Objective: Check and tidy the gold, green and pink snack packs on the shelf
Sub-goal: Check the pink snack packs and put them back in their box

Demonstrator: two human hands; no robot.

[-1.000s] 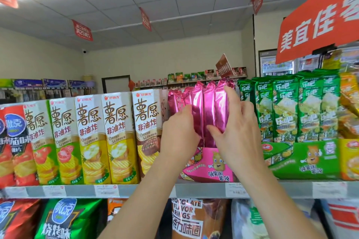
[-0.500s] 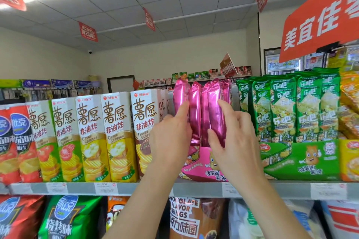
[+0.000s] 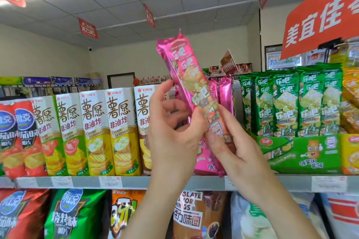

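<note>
At the shelf's (image 3: 124, 181) left end stand red packs (image 3: 15, 137), then a row of tall boxes (image 3: 97, 132). In front of the shelf's middle, the left grip (image 3: 171, 132) holds a pink pack (image 3: 186, 72) at its lower middle, thumb on the front and fingers curled behind. The pack is off the shelf, raised and tilted, its top leaning left above the boxes; its print is blurred. The right grip (image 3: 233, 141) holds the pack's lower end, fingers curled over the front. Just behind it, more pink packs (image 3: 223, 93) stand upright in a pink tray (image 3: 204, 163). To their right, green packs (image 3: 287, 103) stand in a green tray (image 3: 303, 153), and gold packs (image 3: 349, 103) sit at the shelf's right end.
</note>
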